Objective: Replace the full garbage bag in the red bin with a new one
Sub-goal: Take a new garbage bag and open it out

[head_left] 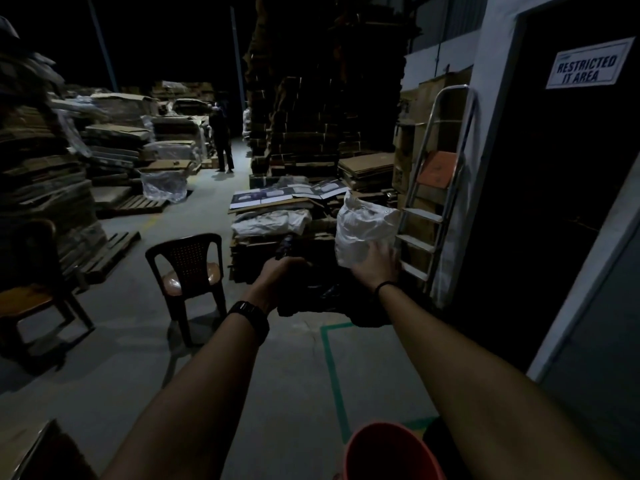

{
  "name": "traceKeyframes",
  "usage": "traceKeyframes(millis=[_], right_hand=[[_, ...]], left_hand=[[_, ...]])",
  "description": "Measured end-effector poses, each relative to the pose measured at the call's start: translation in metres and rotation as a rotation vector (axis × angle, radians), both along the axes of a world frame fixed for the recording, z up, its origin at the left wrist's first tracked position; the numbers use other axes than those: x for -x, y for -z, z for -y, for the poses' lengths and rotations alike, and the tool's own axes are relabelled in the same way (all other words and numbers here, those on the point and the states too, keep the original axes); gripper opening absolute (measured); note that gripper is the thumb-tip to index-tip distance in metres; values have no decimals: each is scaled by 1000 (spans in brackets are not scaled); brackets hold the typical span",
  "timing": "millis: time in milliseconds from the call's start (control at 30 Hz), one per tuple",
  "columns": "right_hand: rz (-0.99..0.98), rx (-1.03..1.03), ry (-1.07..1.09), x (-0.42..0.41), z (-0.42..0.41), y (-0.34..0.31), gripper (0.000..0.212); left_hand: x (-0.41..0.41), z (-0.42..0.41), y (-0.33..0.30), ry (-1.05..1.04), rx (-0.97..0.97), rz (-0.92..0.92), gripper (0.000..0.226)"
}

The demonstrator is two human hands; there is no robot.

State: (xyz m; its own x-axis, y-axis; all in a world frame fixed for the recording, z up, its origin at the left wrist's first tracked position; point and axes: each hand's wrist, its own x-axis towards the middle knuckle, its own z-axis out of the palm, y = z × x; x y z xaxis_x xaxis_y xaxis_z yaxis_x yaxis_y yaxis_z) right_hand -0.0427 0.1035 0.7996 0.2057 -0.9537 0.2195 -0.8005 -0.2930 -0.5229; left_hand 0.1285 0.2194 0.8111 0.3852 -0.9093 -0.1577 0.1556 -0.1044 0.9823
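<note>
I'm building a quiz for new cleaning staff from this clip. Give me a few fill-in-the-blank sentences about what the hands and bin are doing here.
1. The left hand grips a ____ garbage bag.
2. The right hand touches a bag coloured ____.
3. The bin at the bottom edge is ____ in colour.
4. The sign on the door reads RESTRICTED ____ AREA.

Missing words: black; white; red; IT

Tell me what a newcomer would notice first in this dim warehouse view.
Two bare arms reach forward in the middle: the left hand grips a black garbage bag, while the right hand touches a white bag held up beside the stepladder. At the bottom edge sits the red bin. At upper right, a white "RESTRICTED IT AREA" sign stands out on the dark door, and stacks of flattened cardboard tower behind.
</note>
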Motion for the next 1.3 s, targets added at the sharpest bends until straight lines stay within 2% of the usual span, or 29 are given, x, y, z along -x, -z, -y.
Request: traceKeyframes(millis=[33,67,133,167,267,367,433,500,600,767,833,933,1000,1100,1167,1200,1267,1300], right_hand=[[92,24,-143,-10,3,-2,68],[204,-55,-279,-21,8,1,74],[454,-400,-390,-39,9,3,99],[513,-532,-462,-42,6,5,100],[557,-753,-609,-41,-17,-5,66],[536,-697,-662,-36,-16,-7,49],[510,-596,-625,-38,-11,-12,35],[500,-526,-617,-41,-14,-18,30],[559,-449,-616,-51,-26,-20,31],[647,-422,-643,-47,-29,-29,28],[665,-449,-642,-35,-20,-33,30],[690,-449,-615,-21,-7,-33,30],[676,-444,-578,-15,-4,-35,30],[558,-443,-519,-5,-8,-39,26],[395,-418,-502,-3,-8,-43,29],[331,-432,-520,-5,-10,-45,37],[387,-545,-601,-11,-18,-47,53],[464,-602,-634,-14,-27,-49,52]], left_hand=[[0,2,-1,-18,3,22,35],[2,1,-3,-21,7,26,36],[4,3,-6,4,41,-5,37],[5,4,-6,23,48,-33,35],[0,0,-10,99,62,-118,23],[-16,-4,-3,152,50,-172,23],[-25,-6,4,83,3,-100,32],[-27,-4,10,-14,-14,37,41],[-15,-1,6,-37,43,96,56],[-10,-7,-5,83,141,-49,43],[-24,-13,-3,72,107,-48,46],[-35,-24,-6,13,-3,-47,25],[-31,-26,-8,-77,-30,-59,29],[-19,-26,-9,-233,1,22,29],[-12,-20,-9,-201,58,24,27],[-9,-19,-9,-169,89,46,29],[-2,-15,-10,-110,125,119,34],[4,-14,-12,-85,131,141,33]])
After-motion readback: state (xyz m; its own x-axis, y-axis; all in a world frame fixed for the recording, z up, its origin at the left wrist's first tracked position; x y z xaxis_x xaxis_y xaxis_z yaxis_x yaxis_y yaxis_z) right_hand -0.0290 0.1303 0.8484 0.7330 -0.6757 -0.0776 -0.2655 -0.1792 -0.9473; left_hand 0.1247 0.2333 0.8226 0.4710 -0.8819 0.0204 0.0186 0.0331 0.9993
